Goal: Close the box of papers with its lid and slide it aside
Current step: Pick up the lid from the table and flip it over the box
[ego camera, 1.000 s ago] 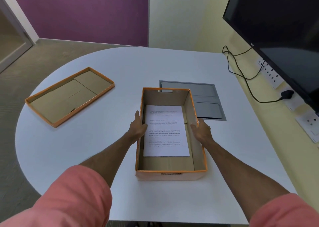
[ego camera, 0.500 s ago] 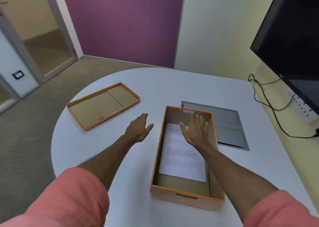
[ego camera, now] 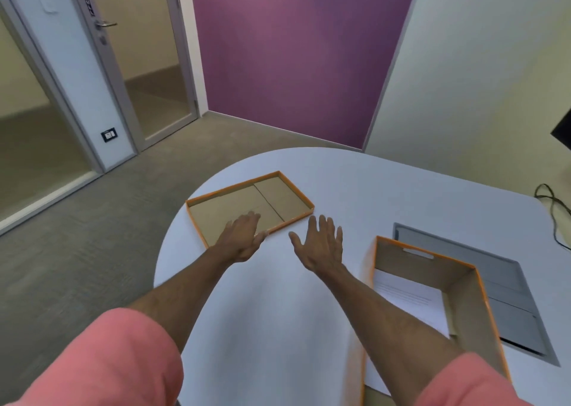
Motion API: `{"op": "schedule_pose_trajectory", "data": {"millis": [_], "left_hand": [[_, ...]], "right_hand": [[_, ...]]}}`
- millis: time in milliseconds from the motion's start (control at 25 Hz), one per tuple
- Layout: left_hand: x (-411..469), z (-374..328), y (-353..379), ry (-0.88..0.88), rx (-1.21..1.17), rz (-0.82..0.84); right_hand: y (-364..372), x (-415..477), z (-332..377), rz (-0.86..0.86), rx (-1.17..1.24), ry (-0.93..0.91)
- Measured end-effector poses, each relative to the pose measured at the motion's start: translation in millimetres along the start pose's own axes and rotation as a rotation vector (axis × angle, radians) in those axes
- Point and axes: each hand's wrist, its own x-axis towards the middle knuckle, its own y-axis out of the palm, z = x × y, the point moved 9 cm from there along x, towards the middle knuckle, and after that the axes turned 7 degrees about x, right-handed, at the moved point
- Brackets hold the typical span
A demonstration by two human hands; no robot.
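The orange-rimmed cardboard lid (ego camera: 278, 195) lies upside down near the table's far left edge. My left hand (ego camera: 242, 239) is on its near rim, fingers laid inside and thumb against the outside of the rim. Fingers spread and holding nothing, my right hand (ego camera: 321, 245) hovers over the bare table just short of the lid's right corner. The orange box (ego camera: 463, 307) stands uncovered at my right, beside my right forearm. White printed papers (ego camera: 411, 300) lie flat inside it.
The white round-ended table (ego camera: 278, 313) drops off just left of the lid. A grey hatch panel (ego camera: 509, 297) is set into the tabletop behind the box. A black cable (ego camera: 556, 208) trails at the far right. A glass door (ego camera: 148, 66) stands beyond the floor.
Both hands left the box and moved left towards the lid. My left hand now rests on its near rim. The view swung left, so the box sits at the right.
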Motion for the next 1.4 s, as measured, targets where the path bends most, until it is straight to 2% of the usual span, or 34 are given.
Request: {"op": "schedule_pose_trajectory", "data": {"millis": [280, 560, 840, 1040, 1280, 1400], "left_hand": [[81, 112, 29, -0.008, 0.067, 0.135], [152, 165, 64, 0.023, 0.101, 0.205], [190, 187, 114, 0.052, 0.097, 0.294], [198, 189, 140, 0.047, 0.110, 0.315], [173, 172, 150, 0.037, 0.174, 0.316], [152, 150, 152, 0.038, 0.229, 0.249]], "right_hand": [[100, 75, 71, 0.069, 0.003, 0.050], [176, 130, 90, 0.173, -0.079, 0.099], [223, 170, 82, 0.257, -0.087, 0.146], [251, 173, 63, 0.398, -0.080, 0.191], [247, 163, 40, 0.451, -0.133, 0.107], [237, 155, 21, 0.482, -0.179, 0.038]]}}
